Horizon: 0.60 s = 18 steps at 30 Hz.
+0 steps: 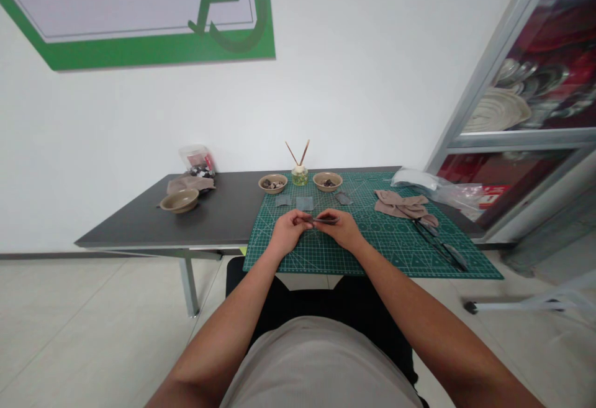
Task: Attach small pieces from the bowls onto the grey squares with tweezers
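My left hand (288, 230) and my right hand (343, 229) meet over the near part of a green cutting mat (321, 256). Between the fingertips of both is a small, thin, dark flat piece (326, 220), its kind too small to make out. Both hands are closed in a pinch. Just beyond them lie a grey square sheet (305, 204), a second grey sheet (282, 200) to the left and a darker crumpled-looking piece (343, 197) to the right. Farther back, a left bowl (272, 191) and a right bowl (328, 189) hold dark and pale pebble-like bits.
A glass jar with two sticks (300, 177) stands between the bowls. Brown cloth (403, 204), black-framed glasses (440, 244) and a clear plastic bag (433, 183) lie right. Leftward on the dark table (218, 225) are another bowl (179, 203), a cloth (179, 184) and a plastic tub (198, 156).
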Available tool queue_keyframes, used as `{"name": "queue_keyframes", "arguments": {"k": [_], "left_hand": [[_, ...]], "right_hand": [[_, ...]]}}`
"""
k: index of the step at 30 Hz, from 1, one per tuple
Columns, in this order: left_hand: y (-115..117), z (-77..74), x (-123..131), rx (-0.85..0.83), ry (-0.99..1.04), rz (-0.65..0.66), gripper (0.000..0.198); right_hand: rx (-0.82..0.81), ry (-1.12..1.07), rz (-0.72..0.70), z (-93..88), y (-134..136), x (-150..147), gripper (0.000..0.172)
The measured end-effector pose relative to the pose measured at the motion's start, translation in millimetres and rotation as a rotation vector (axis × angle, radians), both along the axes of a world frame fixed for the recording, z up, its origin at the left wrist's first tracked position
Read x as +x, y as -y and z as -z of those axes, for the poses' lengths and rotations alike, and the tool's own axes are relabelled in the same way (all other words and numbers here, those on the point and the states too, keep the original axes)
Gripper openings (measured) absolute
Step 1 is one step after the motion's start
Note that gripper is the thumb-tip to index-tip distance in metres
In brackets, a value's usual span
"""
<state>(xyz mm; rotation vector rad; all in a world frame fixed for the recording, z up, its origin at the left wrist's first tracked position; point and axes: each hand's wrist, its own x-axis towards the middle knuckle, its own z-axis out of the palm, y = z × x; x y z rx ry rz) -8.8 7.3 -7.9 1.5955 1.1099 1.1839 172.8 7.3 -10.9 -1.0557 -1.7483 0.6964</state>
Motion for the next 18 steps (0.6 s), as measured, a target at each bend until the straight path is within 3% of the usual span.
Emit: {"name": "queue_keyframes", "arguments": {"k": [5, 8, 10, 14, 18], "left_hand": [[-4.0, 4.4, -1.1, 0.108, 0.008, -0.059, 0.022], [-3.0, 5.0, -0.4, 0.086, -0.008, -0.064, 0.017], [-0.8, 3.9, 0.7, 0.075, -0.006, -0.057, 0.018], [4.0, 0.2, 2.5, 0.212, -0.124, -0.098, 0.010], [6.4, -1.9, 3.4, 0.184, -0.213, -0.138, 0.005]], "right_hand": [[0.121, 0.024, 0.081, -0.4, -0.9, -0.6, 0.013], [0.185, 0.051, 0.085, -1.5, 0.5, -3.0, 0.013], [0.212, 0.053, 0.082, -0.8, 2.0, -4.6, 0.016], [0.317, 0.165, 0.054, 2.3, 4.5, -6.1, 0.022], [0.359, 0.297, 0.021, 5.7, 6.4, -6.5, 0.034]]}}
